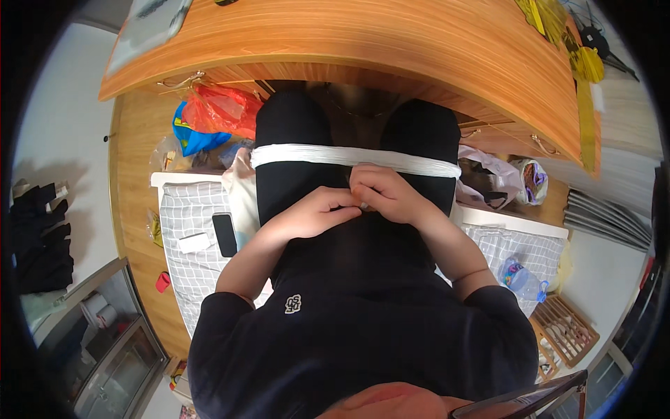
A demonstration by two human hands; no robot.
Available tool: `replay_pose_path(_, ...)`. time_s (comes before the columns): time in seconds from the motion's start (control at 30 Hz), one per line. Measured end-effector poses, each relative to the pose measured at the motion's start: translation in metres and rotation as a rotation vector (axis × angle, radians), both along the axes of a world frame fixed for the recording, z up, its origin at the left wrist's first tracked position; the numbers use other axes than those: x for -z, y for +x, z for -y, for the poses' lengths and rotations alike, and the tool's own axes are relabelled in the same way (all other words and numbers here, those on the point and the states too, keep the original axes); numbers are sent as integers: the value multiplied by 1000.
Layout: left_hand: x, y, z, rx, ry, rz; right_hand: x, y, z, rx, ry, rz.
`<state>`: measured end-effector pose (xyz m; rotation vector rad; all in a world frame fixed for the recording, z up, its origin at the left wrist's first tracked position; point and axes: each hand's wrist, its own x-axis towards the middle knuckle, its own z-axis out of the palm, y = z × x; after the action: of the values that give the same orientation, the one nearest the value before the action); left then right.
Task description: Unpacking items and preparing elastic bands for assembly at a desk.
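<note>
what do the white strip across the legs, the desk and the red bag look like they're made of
White strip: probably fabric, matte, judging by its fine lengthwise creases; the fibre can't be told. Desk: wood or wood-look laminate with a slight sheen, showing streaky orange-brown grain. Red bag: apparently thin plastic film, glossy and partly see-through, with crinkled highlights.

Small pale emblem [293,304] with dark outlines on left chest of black T-shirt [377,339]: letter-like characters, stacked in rows. Multicoloured label [514,273] wrapped around clear plastic bottle [534,288] lying on grey checked fabric [486,239] at right: print too small and blurred to read.
</note>
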<state>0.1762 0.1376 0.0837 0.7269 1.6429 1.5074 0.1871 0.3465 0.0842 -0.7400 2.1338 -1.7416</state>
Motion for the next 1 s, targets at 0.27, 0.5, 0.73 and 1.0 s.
replay_pose_path(0.27, 10, 15, -15, -126, 50, 167, 10, 15, -1, 129, -186, 233)
replay_pose_path(0.5, 33, 14, -10, -280, 268, 475, 21, 18, 1, 240, -449, 350)
replay_pose_path(0.73, 31, 8, -4, -304, 280, 457, 28, 23, -2, 240, -422, 620)
replay_pose_path(1.0, 34, 10, -7, -263, 262, 387, 27, 20, -3, 335, -397, 755)
